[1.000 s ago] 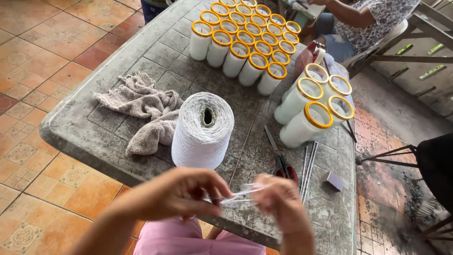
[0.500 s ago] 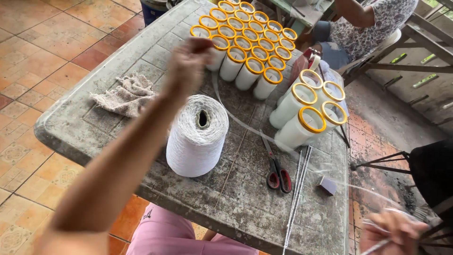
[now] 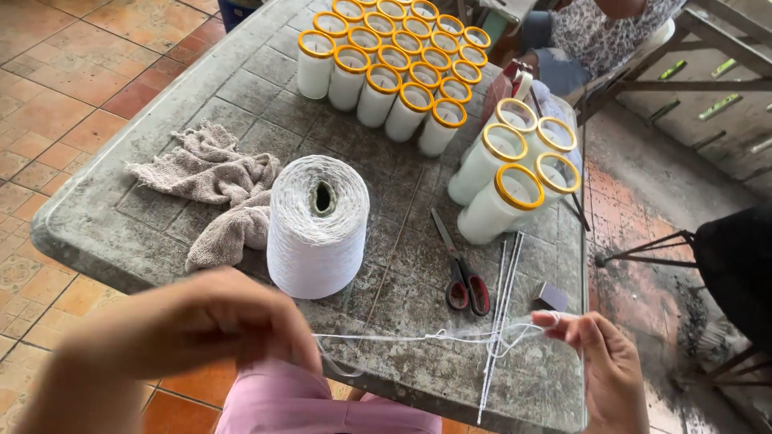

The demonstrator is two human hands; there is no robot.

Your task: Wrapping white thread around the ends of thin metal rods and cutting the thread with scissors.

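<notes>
I see my left hand (image 3: 201, 329) low at the near edge of the table (image 3: 96, 241), blurred, its fingers curled in and pinched on one end of a thin white thread (image 3: 402, 337). The thread runs nearly level across the near part of the tabletop to my right hand (image 3: 603, 362), whose fingers are loosely bent, the thread looped about the upper fingertips (image 3: 555, 320); how tightly they grip it I cannot tell. Just beyond the thread, between my hands and a little to the left, a large cone of white yarn (image 3: 316, 229) stands upright on the table. Left of the cone, touching its base, lies a crumpled beige cloth (image 3: 213, 181). To the right of the cone a pair of red-handled scissors (image 3: 462, 269) lies flat, and beside it some thin white rods (image 3: 498, 321) reach toward the near edge, crossing under the thread. Further back stands a cluster of white bobbins with yellow rims (image 3: 394, 68) in upright rows, and a smaller group of larger yellow-rimmed spools (image 3: 515, 173) leans on its side at the right. At the far end another person (image 3: 603, 32) sits at the table.
</notes>
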